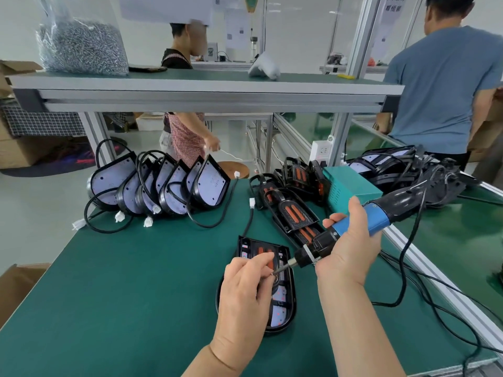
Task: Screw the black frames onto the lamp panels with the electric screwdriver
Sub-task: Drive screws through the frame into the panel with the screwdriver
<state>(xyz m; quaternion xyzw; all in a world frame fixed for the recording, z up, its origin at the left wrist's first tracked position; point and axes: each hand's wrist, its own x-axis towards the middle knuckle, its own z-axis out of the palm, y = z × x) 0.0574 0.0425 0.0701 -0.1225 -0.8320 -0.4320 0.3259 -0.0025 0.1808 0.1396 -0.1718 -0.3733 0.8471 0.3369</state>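
— Two hands on my feed. What are they holding?
— I see the right hand (351, 248) wrapped round the blue-and-black corded electric screwdriver (359, 223), which tilts with its bit down to the left. The left hand (245, 289) has its thumb and forefinger pinched together at the bit's tip. It is probably holding a small screw there, but that is too small for me to be sure.
— Where is the work?
— A rounded white lamp panel (279, 312) with a black plastic frame (284, 254) laid on it lies flat on the green table mat (136, 295), near centre and right under both hands. The left hand covers part of it.
— And the rest of the stock?
— At far left, a row of black-rimmed lamp panels with cables (163, 183) leans on edge. Right of centre and farther back, loose black frames with orange strips (295, 212) lie stacked just beside a teal metal box (351, 186). On the far shelf, left, stands a clear plastic bag of silver screws (81, 47).
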